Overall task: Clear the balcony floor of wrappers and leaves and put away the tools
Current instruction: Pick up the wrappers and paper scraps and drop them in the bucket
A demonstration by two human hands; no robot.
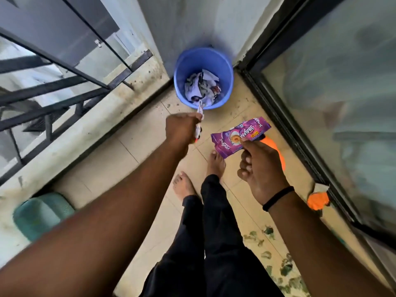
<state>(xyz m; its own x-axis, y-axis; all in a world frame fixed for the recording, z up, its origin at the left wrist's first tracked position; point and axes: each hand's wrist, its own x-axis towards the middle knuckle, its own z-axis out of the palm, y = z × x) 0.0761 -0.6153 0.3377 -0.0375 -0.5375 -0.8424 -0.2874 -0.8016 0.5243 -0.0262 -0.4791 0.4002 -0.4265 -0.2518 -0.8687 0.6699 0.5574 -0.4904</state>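
Left hand (182, 128) grips a crumpled wrapper (199, 112) near the blue bucket (225, 82) rim; right hand (260, 168) pinches a purple wrapper (232, 136) above open tile floor (132, 146)

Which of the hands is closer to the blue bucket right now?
The left. The left hand, gripping a crumpled wrapper, is just short of the blue bucket's near rim. The right hand sits farther back and to the side, pinching a purple wrapper.
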